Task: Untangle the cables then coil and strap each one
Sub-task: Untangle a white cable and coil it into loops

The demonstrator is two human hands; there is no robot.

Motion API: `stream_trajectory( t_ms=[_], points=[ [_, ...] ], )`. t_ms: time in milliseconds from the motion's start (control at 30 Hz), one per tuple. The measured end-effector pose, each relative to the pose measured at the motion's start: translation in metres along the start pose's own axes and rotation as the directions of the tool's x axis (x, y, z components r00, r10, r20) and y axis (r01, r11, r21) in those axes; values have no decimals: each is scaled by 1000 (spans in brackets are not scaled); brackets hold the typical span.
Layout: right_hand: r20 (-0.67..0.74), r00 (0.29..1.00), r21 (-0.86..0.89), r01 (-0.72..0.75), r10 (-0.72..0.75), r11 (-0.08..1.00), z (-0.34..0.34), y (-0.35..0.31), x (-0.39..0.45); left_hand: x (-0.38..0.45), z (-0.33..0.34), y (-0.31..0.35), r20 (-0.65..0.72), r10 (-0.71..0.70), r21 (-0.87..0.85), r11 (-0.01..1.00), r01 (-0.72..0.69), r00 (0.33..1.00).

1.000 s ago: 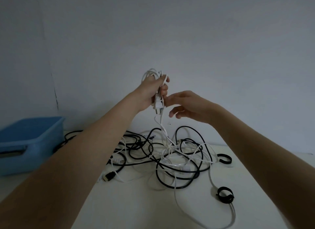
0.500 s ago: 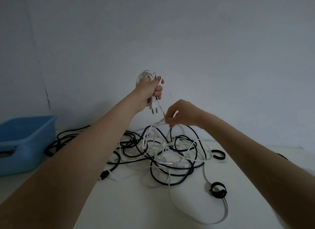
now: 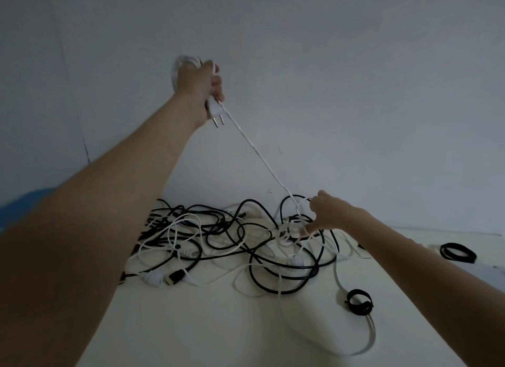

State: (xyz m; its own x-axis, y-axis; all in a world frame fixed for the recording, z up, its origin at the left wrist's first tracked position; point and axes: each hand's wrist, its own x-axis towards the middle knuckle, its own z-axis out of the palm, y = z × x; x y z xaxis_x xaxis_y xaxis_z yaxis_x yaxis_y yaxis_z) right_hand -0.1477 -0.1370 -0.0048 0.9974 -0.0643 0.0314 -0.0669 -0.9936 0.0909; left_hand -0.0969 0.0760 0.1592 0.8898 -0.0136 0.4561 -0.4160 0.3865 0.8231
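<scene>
My left hand (image 3: 198,79) is raised high and grips a partly coiled white cable, loops showing above the fist and its white two-pin plug (image 3: 216,112) hanging below. The white cable (image 3: 257,150) runs taut down and right to my right hand (image 3: 325,216), which pinches it low over the tangle. The tangle of black and white cables (image 3: 237,238) lies on the white table (image 3: 218,325). A black strap loop (image 3: 358,302) lies at the front right, with a white cable passing by it.
A coiled black strap or cable (image 3: 457,253) lies at the far right of the table. A blue bin (image 3: 16,208) shows at the left edge behind my left arm. A grey wall stands close behind the table.
My left hand has risen with the coil and plug. My right hand has slid down the white cable to the tangle, and the cable between the hands is now stretched straight.
</scene>
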Motion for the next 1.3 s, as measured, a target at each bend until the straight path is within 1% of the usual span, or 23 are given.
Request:
stream_trajectory(
  t_ms=[67, 133, 200, 267, 333, 400, 433, 500, 567, 633, 700, 767, 833, 900, 967, 1033, 1100, 1133, 1167, 1200, 1233, 1267, 1300],
  points=[
    [-29, 999, 14, 14, -14, 1000, -2, 2, 2, 5, -8, 4, -42, 9, 11, 1000, -8, 999],
    [-40, 995, -1, 88, -88, 996, -5, -5, 4, 6, -11, 0, -65, 1, 15, 1000, 0, 998],
    [-53, 983, 62, 180, -176, 982, -2, -16, 5, 2, -14, -10, -64, -29, 61, 998, 33, 998],
    [-60, 973, 159, 231, -224, 960, 2, -23, 4, -3, -15, -22, -49, -67, 140, 987, 73, 997],
    [-9, 968, 201, 248, -251, 948, 7, -28, 4, -11, -13, -35, -35, -90, 232, 968, 96, 995],
    [70, 968, 127, 231, -241, 965, 11, -31, 4, -20, -10, -50, -12, -106, 376, 921, 103, 994],
    [53, 970, 82, 231, -235, 970, 14, -33, 5, -26, -9, -59, 9, -122, 457, 883, 105, 992],
    [-102, 968, 77, 239, -231, 968, 19, -35, 7, -40, -9, -79, 82, -179, 560, 822, 103, 980],
    [-258, 953, 190, 211, -159, 959, 17, -36, 7, -56, -11, -102, 167, -265, 597, 794, 117, 950],
    [-342, 938, 317, 173, -58, 933, 8, -33, 8, -69, -14, -121, 208, -334, 628, 766, 136, 919],
    [-369, 929, 428, 141, 31, 893, -2, -27, 9, -75, -15, -137, 200, -366, 707, 696, 125, 909],
    [-322, 943, 612, 140, 84, 778, -9, -21, 9, -78, -11, -145, 194, -394, 746, 654, 126, 899],
    [-240, 968, 809, 163, 66, 565, -14, -17, 7, -81, -3, -147, 211, -449, 686, 700, 195, 869],
    [-225, 974, 906, 205, 12, 371, -17, -16, 2, -81, 4, -146, 239, -472, 617, 749, 242, 849],
    [-227, 974, 952, 227, -23, 205, -20, -13, -2, -78, 6, -145, 251, -433, 569, 790, 230, 866],
    [-214, 977, 970, 215, -23, 114, -23, -10, -5, -73, 5, -145, 252, -375, 537, 821, 193, 892],
    [-213, 977, 974, 211, 20, 81, -29, -8, -6, -67, 3, -146, 258, -338, 574, 807, 138, 905],
    [-216, 974, 976, 212, 71, 55, -34, -8, -6, -64, 3, -146, 265, -320, 633, 769, 86, 910],
    [-209, 969, 978, 210, 135, 8, -39, -8, -4, -63, 1, -147, 274, -302, 727, 687, 9, 913],
    [-192, 962, 976, 208, 194, -66, -46, -7, -2, -63, -1, -148, 275, -278, 832, 549, -82, 920],
    [-174, 956, 963, 215, 237, -163, -53, -7, 0, -62, -4, -149, 266, -250, 917, 364, -164, 931],
    [-157, 950, 938, 229, 268, -261, -60, -6, 2, -61, -9, -150, 261, -206, 957, 182, -226, 943],
    [-140, 946, 909, 240, 293, -342, -66, -4, 3, -59, -14, -152, 256, -167, 967, 59, -249, 952]
  ],
)
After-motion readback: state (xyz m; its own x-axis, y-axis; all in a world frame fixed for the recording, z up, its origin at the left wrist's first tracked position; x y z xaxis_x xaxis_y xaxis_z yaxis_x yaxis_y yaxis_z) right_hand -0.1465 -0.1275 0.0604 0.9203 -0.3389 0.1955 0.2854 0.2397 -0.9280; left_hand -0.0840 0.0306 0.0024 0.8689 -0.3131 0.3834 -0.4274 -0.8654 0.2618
